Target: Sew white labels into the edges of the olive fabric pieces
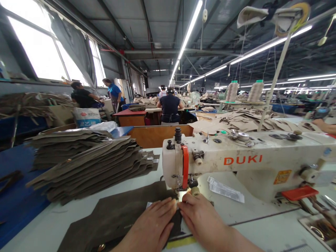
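Note:
A dark olive fabric piece (115,211) lies on the sewing machine's bed, its right end under the needle area. My left hand (154,224) rests flat on it, fingers stretched toward the needle. Just right of the needle, my right hand (201,217) has its fingers curled and pressed together; what is between them is hidden. The fingertips of both hands nearly meet in front of the lit presser foot of the white DUKI sewing machine (210,154). A small white tag (148,204) peeks out beside my left fingers.
Stacked olive fabric pieces (97,164) stand at the left. White printed labels (225,189) lie on the machine bed. Thread cones (232,91) and beige cut pieces (244,120) are behind the machine. A metal-ringed tray (319,227) sits at right. Several people work farther off.

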A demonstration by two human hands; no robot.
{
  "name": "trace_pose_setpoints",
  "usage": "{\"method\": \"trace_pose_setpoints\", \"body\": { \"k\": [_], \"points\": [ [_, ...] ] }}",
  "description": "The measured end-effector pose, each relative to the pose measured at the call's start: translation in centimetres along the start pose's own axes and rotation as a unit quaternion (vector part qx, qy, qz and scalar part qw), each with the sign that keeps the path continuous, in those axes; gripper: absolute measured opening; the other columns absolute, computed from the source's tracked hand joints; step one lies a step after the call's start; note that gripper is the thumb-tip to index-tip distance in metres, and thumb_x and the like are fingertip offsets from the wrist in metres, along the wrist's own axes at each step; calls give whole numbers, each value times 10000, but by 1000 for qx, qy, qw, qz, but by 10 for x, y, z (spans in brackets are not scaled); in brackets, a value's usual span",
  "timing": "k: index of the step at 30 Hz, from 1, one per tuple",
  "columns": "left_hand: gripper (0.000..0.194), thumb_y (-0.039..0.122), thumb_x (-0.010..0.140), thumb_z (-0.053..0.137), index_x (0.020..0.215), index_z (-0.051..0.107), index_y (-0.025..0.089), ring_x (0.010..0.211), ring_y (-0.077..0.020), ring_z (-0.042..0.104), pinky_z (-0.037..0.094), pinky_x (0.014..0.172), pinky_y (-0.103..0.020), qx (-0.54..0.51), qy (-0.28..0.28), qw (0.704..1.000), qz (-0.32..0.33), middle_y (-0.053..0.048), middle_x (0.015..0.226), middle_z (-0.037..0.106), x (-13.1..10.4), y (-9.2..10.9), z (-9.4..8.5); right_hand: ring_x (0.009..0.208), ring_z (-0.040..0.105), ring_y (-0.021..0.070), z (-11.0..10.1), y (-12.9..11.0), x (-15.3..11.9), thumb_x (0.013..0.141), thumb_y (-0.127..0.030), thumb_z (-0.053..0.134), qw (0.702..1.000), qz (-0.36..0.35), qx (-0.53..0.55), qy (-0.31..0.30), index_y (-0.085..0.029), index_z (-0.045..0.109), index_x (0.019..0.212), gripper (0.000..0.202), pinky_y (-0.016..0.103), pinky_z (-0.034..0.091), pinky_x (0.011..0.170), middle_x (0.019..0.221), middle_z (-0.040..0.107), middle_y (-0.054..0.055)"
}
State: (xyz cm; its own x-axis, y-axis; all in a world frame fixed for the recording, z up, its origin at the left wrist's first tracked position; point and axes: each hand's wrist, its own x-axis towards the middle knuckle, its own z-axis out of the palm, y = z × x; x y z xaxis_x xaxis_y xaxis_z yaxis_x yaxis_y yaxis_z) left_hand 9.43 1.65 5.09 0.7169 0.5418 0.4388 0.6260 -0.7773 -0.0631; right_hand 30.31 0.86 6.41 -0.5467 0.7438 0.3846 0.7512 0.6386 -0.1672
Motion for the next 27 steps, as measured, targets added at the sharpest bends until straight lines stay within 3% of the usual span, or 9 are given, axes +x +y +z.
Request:
{"method": "trace_pose_setpoints", "body": {
  "k": [6,27],
  "points": [
    [379,209,891,514,1262,587,196,1100,-205,656,526,957,-342,5,15,1000,11,-48,1225,680,4,-2,-1,802,554,175,0,0,2,919,-93,524,999,25,-3,-23,-168,651,950,150,280,439,822,941,637,41],
    [357,200,906,498,1254,576,169,1092,-219,659,528,960,-381,30,13,999,2,-79,1227,676,11,-7,6,780,537,175,4,0,0,892,-94,591,999,4,-36,10,-167,646,906,93,275,440,810,877,640,32]
  ]
}}
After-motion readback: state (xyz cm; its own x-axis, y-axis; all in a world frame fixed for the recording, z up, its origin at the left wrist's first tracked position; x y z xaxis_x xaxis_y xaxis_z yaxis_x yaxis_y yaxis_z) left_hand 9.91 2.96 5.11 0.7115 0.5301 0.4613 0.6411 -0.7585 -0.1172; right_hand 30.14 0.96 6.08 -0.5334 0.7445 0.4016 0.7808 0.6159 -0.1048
